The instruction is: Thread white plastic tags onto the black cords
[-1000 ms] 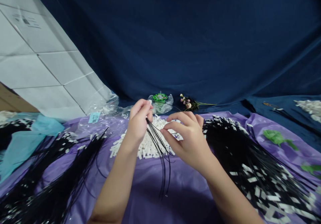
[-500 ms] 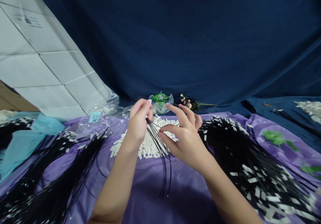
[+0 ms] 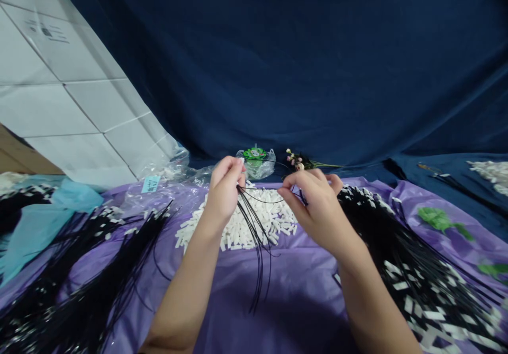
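Note:
My left hand (image 3: 225,190) is closed around a thin bundle of black cords (image 3: 256,237), whose loose ends hang down over the purple sheet. A small white piece (image 3: 242,160) shows at its fingertips. To the right, my right hand (image 3: 315,198) pinches a black cord (image 3: 264,189) that runs across from the left hand. Another strand arcs between the hands above it. Beneath and behind the hands lies a heap of small white tube-like pieces (image 3: 238,229).
Purple sheeting (image 3: 222,311) covers the work surface. Black cords with white tips lie in piles at left (image 3: 115,280) and right (image 3: 381,243). Behind are a clear bag with a green item (image 3: 254,154), dried flowers (image 3: 297,161), a blue curtain (image 3: 297,68) and white boxes (image 3: 79,153).
My right hand has moved right, away from the left, and its spread fingers have closed on a cord. That cord now stretches between the hands. The left hand has shifted slightly right.

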The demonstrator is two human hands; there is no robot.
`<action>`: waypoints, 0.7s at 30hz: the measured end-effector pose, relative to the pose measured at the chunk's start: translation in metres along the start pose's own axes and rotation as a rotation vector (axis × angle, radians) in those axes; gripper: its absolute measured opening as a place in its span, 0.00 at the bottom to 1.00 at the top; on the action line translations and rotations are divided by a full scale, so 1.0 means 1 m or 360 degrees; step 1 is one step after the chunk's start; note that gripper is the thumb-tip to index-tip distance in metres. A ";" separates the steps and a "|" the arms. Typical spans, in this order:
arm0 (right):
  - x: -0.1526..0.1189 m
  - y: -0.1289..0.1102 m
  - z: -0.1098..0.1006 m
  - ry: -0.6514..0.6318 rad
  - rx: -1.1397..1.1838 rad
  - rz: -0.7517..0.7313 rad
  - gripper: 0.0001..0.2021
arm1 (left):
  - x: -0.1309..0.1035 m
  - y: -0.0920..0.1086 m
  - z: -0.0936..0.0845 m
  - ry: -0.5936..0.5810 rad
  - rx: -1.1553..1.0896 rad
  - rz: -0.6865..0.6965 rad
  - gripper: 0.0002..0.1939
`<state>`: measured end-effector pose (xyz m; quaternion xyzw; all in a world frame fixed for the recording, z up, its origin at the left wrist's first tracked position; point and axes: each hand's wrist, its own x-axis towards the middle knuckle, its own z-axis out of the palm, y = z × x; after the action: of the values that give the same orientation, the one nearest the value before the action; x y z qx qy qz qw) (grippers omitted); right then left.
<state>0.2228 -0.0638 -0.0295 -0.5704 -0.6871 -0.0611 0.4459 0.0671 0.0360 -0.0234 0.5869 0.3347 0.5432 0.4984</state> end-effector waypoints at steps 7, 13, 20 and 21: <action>-0.004 0.033 -0.027 -0.0344 0.1621 0.0097 0.08 | 0.005 -0.003 -0.004 0.0035 0.0004 0.0013 0.13; 0.003 0.049 -0.030 0.0372 0.1592 0.0339 0.13 | 0.002 -0.003 0.002 -0.0045 0.0001 -0.0037 0.13; 0.014 0.048 -0.038 0.0842 0.2698 0.0328 0.07 | -0.002 -0.007 0.005 -0.0182 0.0033 -0.0052 0.13; 0.014 0.046 -0.039 0.0853 0.2746 0.0340 0.06 | -0.002 -0.008 0.005 -0.0196 0.0039 -0.0043 0.13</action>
<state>0.2828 -0.0614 -0.0162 -0.0662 -0.3111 0.3855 0.8661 0.0725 0.0351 -0.0310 0.6208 0.3178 0.4951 0.5181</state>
